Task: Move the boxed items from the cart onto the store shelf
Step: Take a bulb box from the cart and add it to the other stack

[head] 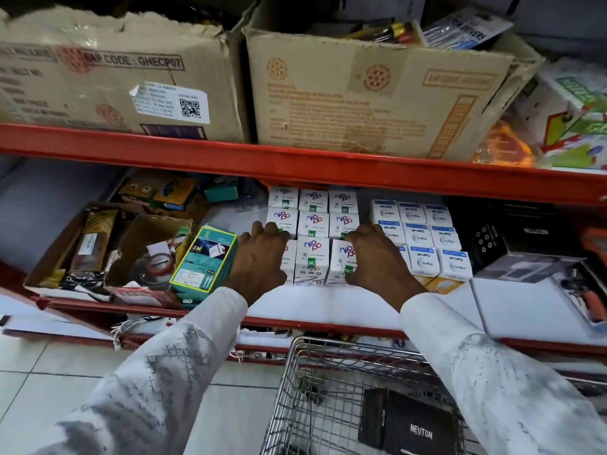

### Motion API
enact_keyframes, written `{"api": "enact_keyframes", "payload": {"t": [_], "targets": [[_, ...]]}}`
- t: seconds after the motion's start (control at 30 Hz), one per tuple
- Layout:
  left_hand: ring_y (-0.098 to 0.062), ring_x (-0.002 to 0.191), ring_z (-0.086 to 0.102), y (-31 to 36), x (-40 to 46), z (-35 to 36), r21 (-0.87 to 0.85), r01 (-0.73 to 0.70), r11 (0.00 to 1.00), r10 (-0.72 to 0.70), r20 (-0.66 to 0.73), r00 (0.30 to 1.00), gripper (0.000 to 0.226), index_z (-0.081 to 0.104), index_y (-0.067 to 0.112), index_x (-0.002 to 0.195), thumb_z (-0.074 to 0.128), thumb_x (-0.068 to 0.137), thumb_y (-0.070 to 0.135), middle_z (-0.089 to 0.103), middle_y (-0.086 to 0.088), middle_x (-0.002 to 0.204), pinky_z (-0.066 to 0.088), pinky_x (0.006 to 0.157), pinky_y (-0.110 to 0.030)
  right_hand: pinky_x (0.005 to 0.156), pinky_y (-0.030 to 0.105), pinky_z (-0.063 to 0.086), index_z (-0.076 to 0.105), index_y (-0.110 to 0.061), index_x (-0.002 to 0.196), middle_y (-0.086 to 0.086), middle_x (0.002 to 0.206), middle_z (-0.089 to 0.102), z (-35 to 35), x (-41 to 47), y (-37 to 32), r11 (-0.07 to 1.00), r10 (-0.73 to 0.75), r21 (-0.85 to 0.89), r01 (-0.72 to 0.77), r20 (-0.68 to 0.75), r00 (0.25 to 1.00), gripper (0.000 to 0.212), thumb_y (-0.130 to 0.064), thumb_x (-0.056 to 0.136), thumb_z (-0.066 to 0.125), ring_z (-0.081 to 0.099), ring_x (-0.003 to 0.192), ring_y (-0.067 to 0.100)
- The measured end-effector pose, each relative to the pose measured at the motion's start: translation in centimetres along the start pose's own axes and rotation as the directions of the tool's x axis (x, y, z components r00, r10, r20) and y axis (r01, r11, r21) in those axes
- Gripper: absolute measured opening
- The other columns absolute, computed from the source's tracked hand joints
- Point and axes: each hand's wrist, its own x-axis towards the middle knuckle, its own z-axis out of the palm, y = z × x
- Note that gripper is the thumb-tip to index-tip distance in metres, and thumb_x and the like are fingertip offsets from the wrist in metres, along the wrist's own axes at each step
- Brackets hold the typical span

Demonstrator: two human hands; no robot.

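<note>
Several small white Nippo boxes (312, 224) stand in rows on the lower shelf (328, 307), under the red shelf beam. My left hand (259, 254) presses against the left side of the front row, and my right hand (377, 254) presses against its right side, so the front Nippo boxes (311, 257) sit between both hands. Beside them on the right stand white Wipro Garnet boxes (423, 238). Below, the wire cart (315, 389) holds a black Neuton box (417, 428).
A teal charger box (205, 261) leans just left of my left hand, next to open cartons of loose hardware (108, 247). Black Neuton boxes (532, 238) fill the shelf's right end. Two large cardboard cartons (361, 93) sit on the upper shelf.
</note>
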Motion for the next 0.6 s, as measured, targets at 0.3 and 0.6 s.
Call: {"api": "enact_keyframes", "payload": {"t": [0.3, 0.6], "targets": [[-0.032, 0.11, 0.047, 0.1, 0.3, 0.3, -0.03, 0.017, 0.999, -0.017, -0.001, 1.0, 0.072, 0.053, 0.018, 0.129, 0.071, 0.059, 0.021, 0.056, -0.007, 0.119, 0.049, 0.084, -0.044, 0.088, 0.039, 0.054, 0.061, -0.013, 0.118, 0.008, 0.116, 0.055, 0.8, 0.5, 0.0, 0.999, 0.006, 0.033, -0.007, 0.029, 1.0, 0.068, -0.027, 0.056, 0.084, 0.052, 0.113, 0.027], [-0.033, 0.112, 0.046, 0.5, -0.7, 1.3, -0.002, 0.017, 1.0, -0.017, -0.052, 0.998, 0.069, 0.05, 0.016, 0.131, 0.066, 0.064, 0.013, 0.053, -0.008, 0.13, 0.046, 0.085, -0.045, 0.09, 0.036, 0.053, 0.056, -0.013, 0.13, 0.006, 0.124, 0.055, 1.4, -0.4, 0.6, 0.998, -0.017, 0.065, 0.019, -0.03, 0.999, 0.07, -0.022, 0.066, 0.081, 0.055, 0.115, 0.026]]}}
